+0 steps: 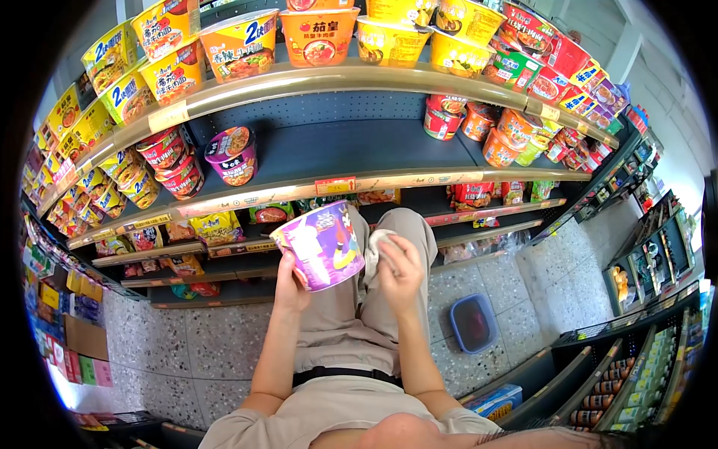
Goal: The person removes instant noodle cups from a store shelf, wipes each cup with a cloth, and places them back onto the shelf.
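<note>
My left hand point(291, 286) grips a purple instant noodle bowl point(323, 251) low on its left side. The bowl is tilted, and a cartoon figure shows on its wall. Bunched in my right hand point(402, 275) is a whitish cloth point(379, 239), just right of the bowl and apart from it. Both hands are above my knees, in front of the shelves. Another purple noodle bowl point(231, 156) stands on the middle shelf point(329, 150), beside stacked red noodle bowls point(179, 172).
Yellow and orange noodle bowls point(319, 37) line the upper shelf. More orange bowls point(508, 138) stand at the middle shelf's right end. Bagged noodles point(217, 228) lie lower down. A blue plastic basin point(473, 323) sits on the speckled floor point(217, 337) to my right. Other racks stand behind and right.
</note>
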Motion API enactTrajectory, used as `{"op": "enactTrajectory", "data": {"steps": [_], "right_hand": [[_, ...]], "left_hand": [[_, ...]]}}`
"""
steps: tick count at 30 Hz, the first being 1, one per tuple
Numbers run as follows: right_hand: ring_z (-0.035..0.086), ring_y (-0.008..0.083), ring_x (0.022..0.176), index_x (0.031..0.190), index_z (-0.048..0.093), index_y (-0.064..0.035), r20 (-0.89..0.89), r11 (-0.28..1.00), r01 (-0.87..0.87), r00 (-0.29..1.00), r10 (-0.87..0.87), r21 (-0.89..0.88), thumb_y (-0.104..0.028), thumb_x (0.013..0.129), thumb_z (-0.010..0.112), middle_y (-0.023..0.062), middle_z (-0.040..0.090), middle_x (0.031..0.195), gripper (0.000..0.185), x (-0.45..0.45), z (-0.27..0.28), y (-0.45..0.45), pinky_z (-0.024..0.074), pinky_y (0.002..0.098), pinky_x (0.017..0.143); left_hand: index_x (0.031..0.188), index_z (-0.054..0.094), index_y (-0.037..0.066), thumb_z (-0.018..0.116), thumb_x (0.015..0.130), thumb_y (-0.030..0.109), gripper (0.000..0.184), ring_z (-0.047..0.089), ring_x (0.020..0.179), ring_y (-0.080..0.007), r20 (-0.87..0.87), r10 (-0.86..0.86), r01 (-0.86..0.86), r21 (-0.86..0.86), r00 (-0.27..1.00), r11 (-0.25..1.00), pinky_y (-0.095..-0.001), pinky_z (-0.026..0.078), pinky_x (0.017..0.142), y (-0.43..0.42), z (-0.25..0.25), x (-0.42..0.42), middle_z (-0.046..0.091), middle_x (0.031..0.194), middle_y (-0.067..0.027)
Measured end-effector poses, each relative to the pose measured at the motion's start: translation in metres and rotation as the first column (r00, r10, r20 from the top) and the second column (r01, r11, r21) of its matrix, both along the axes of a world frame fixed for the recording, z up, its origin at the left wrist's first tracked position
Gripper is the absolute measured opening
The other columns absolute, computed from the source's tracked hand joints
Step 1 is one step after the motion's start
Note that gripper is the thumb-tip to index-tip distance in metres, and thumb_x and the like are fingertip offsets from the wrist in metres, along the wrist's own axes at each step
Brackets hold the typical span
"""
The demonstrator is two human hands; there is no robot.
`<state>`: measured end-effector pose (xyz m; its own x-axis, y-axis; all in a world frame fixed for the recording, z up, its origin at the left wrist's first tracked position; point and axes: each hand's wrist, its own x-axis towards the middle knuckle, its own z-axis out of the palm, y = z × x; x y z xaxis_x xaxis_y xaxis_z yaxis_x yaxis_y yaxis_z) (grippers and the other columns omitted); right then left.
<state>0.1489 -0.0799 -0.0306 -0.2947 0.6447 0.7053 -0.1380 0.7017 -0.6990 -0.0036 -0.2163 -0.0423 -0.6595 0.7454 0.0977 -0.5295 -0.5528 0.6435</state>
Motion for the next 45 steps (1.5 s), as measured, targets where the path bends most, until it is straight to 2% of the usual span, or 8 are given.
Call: {"op": "enactTrajectory", "data": {"steps": [2, 4, 7, 9, 13, 31, 40, 45], "right_hand": [[0.062, 0.0253, 0.1, 0.111, 0.066, -0.0043, -0.246, 0.89, -0.19, 0.965, 0.091, -0.414, 0.002, 0.081, 0.061, 0.0135, 0.064, 0.111, 0.031, 0.001, -0.012, 0.011, 0.0519, 0.0347, 0.083], [0.063, 0.024, 0.102, 0.12, 0.06, -0.0017, -0.627, 0.422, -0.581, 0.778, 0.038, -0.696, -0.004, 0.086, 0.059, 0.0136, 0.064, 0.112, 0.034, 0.007, -0.015, 0.017, 0.0524, 0.0356, 0.086], [0.065, 0.026, 0.1, 0.126, 0.053, 0.002, -0.842, 0.14, -0.85, 0.524, 0.129, -0.507, -0.017, 0.093, 0.048, 0.0163, 0.064, 0.114, 0.038, 0.013, -0.026, 0.025, 0.0527, 0.0375, 0.089], [0.064, 0.028, 0.102, 0.126, 0.052, 0.0031, -0.962, -0.147, -0.97, 0.157, 0.223, -0.193, -0.019, 0.095, 0.042, 0.0176, 0.063, 0.118, 0.039, 0.013, -0.037, 0.031, 0.0525, 0.0407, 0.091], [0.063, 0.0281, 0.105, 0.131, 0.047, -0.0014, -0.892, -0.021, -0.902, 0.423, 0.159, -0.431, -0.016, 0.093, 0.044, 0.016, 0.061, 0.119, 0.041, 0.001, -0.04, 0.014, 0.0519, 0.0414, 0.091], [0.057, 0.0209, 0.111, 0.11, 0.062, 0.0031, -0.674, 0.548, -0.654, 0.709, 0.206, -0.521, 0.003, 0.086, 0.057, 0.0145, 0.058, 0.119, 0.024, -0.005, -0.002, -0.016, 0.0466, 0.0333, 0.095], [0.056, 0.024, 0.109, 0.102, 0.067, 0.0024, -0.22, 0.902, -0.308, 0.943, 0.249, -0.302, 0.003, 0.082, 0.063, 0.0157, 0.058, 0.117, 0.02, -0.003, 0.027, -0.031, 0.0427, 0.032, 0.094], [0.061, 0.0291, 0.093, 0.1, 0.07, -0.0054, 0.047, 0.958, -0.142, 0.99, 0.135, 0.25, 0.005, 0.065, 0.07, 0.0155, 0.061, 0.111, 0.036, 0.003, 0.058, -0.042, 0.0505, 0.0344, 0.08]], "left_hand": [[0.137, 0.038, 0.004, 0.051, 0.094, 0.04, 0.057, 0.052, 0.12, -0.0218, 0.002, 0.007, -0.007, 0.067, 1.0, 0.998, -0.0391, 0.042, 0.102, -0.001, 0.001, -0.001, 0.052, 0.133, -0.0093], [0.137, 0.038, 0.005, 0.052, 0.094, 0.04, 0.058, 0.052, 0.12, -0.0218, -0.014, -0.048, 0.049, 0.091, 0.999, 0.995, -0.0389, 0.042, 0.102, -0.004, -0.006, -0.005, 0.052, 0.133, -0.0089], [0.138, 0.038, 0.005, 0.053, 0.094, 0.042, 0.059, 0.053, 0.12, -0.0217, -0.016, -0.112, 0.113, 0.116, 0.994, 0.987, -0.0387, 0.043, 0.102, -0.005, -0.009, -0.005, 0.052, 0.133, -0.0087], [0.137, 0.039, 0.005, 0.055, 0.093, 0.043, 0.061, 0.053, 0.12, -0.0216, -0.008, -0.152, 0.152, 0.116, 0.988, 0.982, -0.0386, 0.043, 0.102, -0.005, -0.011, -0.004, 0.053, 0.132, -0.0087], [0.136, 0.041, 0.005, 0.057, 0.091, 0.044, 0.062, 0.053, 0.119, -0.0214, -0.008, -0.226, 0.226, 0.082, 0.974, 0.971, -0.039, 0.044, 0.101, -0.002, -0.013, 0.002, 0.053, 0.132, -0.009], [0.142, 0.031, 0.004, 0.056, 0.094, 0.031, 0.061, 0.05, 0.122, -0.0202, -0.121, -0.137, 0.13, -0.067, 0.983, 0.989, -0.0372, 0.041, 0.102, -0.001, 0.015, -0.005, 0.05, 0.133, -0.0079], [0.145, 0.024, 0.006, 0.064, 0.089, 0.022, 0.07, 0.049, 0.122, -0.0201, -0.148, -0.128, 0.116, -0.093, 0.981, 0.989, -0.0368, 0.041, 0.102, -0.002, -0.014, -0.005, 0.045, 0.135, -0.0101], [0.144, 0.025, 0.006, 0.069, 0.083, 0.018, 0.076, 0.049, 0.121, -0.0194, -0.165, -0.06, 0.036, -0.148, 0.984, 0.988, -0.0354, 0.042, 0.1, 0.006, -0.011, 0.002, 0.046, 0.133, -0.0103]]}}
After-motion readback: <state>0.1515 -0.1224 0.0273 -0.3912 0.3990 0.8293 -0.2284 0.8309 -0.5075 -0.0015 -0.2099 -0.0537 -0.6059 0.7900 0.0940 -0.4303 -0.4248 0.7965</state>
